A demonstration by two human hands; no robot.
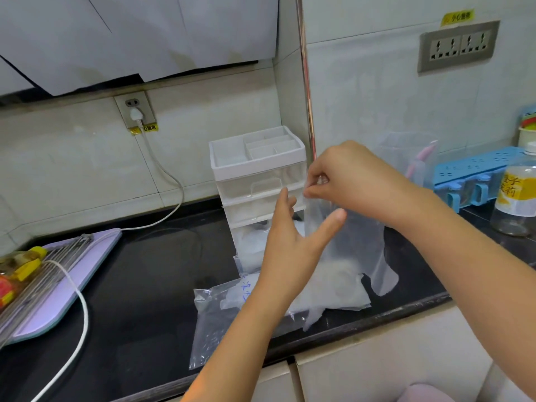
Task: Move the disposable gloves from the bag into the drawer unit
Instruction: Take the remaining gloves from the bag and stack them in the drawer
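A clear disposable glove (359,245) hangs in the air in front of the white drawer unit (258,175). My right hand (351,181) pinches its top edge. My left hand (293,242) is spread open beside the glove, fingers straight, the thumb against the film. Below, a pile of thin gloves (327,288) lies on the black counter, partly on a clear plastic bag (214,317) with blue writing. The unit's lowest drawer (249,250) is pulled out and holds white crumpled film. Its two upper drawers are closed.
A lilac cutting board (58,291) with metal skewers and a white cable (81,309) occupy the left counter. At the right stand a blue rack (475,175), a bottle (516,198) and a clear cup (406,158). The counter's front edge runs just below the bag.
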